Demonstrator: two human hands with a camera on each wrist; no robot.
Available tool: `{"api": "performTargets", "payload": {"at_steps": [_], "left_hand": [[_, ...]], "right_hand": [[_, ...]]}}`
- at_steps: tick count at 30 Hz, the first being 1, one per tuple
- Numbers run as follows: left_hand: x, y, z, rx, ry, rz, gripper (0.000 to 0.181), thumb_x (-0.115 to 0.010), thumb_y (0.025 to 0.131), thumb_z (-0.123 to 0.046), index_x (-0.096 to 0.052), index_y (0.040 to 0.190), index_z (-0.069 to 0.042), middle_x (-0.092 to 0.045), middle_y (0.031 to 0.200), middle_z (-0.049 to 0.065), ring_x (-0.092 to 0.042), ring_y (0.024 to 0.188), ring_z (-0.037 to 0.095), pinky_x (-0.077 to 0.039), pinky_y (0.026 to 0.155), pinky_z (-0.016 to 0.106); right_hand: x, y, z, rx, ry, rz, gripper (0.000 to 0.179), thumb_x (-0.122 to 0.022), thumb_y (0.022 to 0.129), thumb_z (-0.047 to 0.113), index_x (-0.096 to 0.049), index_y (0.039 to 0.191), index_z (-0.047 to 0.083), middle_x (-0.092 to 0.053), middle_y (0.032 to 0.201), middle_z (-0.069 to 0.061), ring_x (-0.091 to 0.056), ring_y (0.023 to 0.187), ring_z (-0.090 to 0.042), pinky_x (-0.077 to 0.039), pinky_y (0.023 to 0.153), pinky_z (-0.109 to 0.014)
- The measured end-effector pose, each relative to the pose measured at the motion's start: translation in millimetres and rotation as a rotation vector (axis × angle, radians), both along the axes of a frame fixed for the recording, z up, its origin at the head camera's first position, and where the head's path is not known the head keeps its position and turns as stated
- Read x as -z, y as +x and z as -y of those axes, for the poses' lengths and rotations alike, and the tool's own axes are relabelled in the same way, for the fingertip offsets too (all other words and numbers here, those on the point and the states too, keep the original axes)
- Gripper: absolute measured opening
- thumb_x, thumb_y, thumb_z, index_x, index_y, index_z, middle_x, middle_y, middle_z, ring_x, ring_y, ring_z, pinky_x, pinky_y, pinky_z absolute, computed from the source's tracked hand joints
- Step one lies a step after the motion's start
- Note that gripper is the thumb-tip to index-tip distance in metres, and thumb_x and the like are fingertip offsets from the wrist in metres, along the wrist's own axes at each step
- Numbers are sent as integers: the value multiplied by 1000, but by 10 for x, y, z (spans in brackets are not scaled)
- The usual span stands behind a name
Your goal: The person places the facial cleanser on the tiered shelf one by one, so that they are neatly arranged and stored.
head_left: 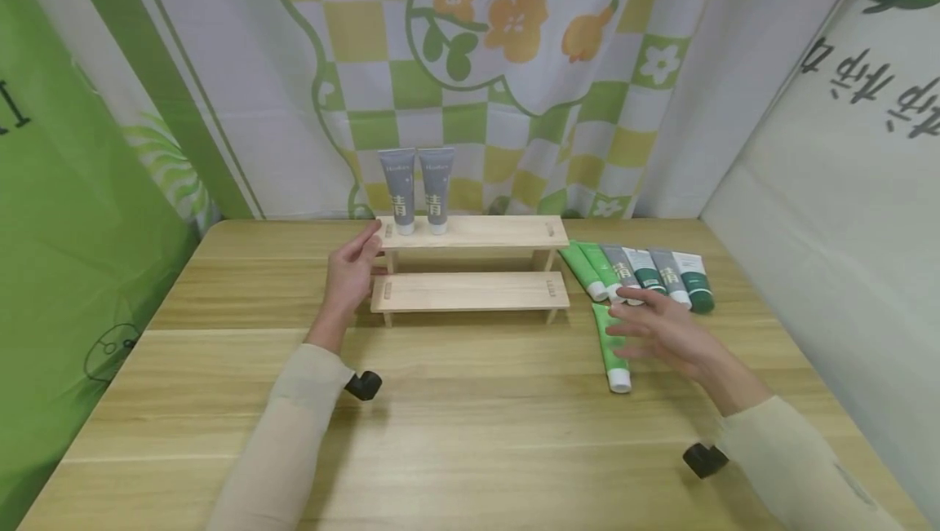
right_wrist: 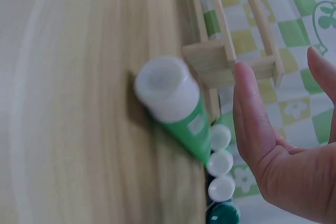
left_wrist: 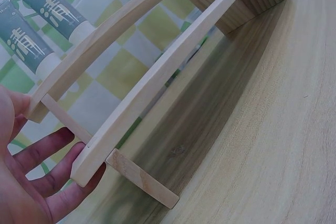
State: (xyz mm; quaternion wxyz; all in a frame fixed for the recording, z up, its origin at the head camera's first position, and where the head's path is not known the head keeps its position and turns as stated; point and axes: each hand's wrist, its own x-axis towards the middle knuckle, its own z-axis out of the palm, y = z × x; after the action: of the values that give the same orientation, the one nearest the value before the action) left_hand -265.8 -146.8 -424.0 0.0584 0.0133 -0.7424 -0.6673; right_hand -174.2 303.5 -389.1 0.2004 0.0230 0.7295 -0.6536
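Note:
A two-tier wooden shelf [head_left: 470, 293] stands toward the back of the table, its left end held by my left hand [head_left: 351, 272]. In the left wrist view, the fingers [left_wrist: 58, 198] reach around the ends of the boards. Two grey squeeze tubes [head_left: 436, 192] stand cap-down at the left of the upper tier. My right hand [head_left: 664, 331], fingers spread, is over a green squeeze tube [head_left: 615, 351] lying with its white cap toward me. In the right wrist view this green tube [right_wrist: 186, 127] shows beside the hand, and nothing is in the fingers.
Several green, grey and white squeeze tubes [head_left: 693, 278] lie in a row right of the shelf, caps toward me. A patterned curtain [head_left: 485, 107] hangs behind the table [head_left: 470, 433], with a green cloth [head_left: 66, 229] at left and a white one [head_left: 830, 164] at right.

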Motion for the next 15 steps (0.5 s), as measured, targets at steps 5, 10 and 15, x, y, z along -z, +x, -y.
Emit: {"api": "performTargets", "payload": {"at_steps": [5, 10, 15], "left_hand": [[0, -2, 3, 7, 13, 14, 42, -53, 105, -39, -52, 147, -31, -47, 153, 3, -66, 100, 42, -35, 38, 17], [-2, -7, 0, 10, 7, 7, 42, -53, 106, -38, -52, 147, -30, -45, 154, 0, -66, 99, 43, -38, 39, 17], [-9, -6, -2, 3, 7, 2, 42, -52, 106, -36, -52, 147, -27, -46, 153, 1, -66, 98, 43, -38, 38, 19]], "right_hand": [[100, 43, -125, -14, 22, 13, 79, -57, 105, 25, -6, 157, -4, -23, 153, -36, -49, 127, -42, -53, 93, -51], [187, 67, -248, 1, 30, 29, 79, -57, 104, 26, -6, 158, -4, -33, 145, -36, -55, 120, -38, -53, 92, -53], [269, 80, -310, -16, 80, 17, 80, -60, 103, 23, -9, 155, -9, -46, 135, -32, -62, 109, -32, -56, 86, -53]]}}
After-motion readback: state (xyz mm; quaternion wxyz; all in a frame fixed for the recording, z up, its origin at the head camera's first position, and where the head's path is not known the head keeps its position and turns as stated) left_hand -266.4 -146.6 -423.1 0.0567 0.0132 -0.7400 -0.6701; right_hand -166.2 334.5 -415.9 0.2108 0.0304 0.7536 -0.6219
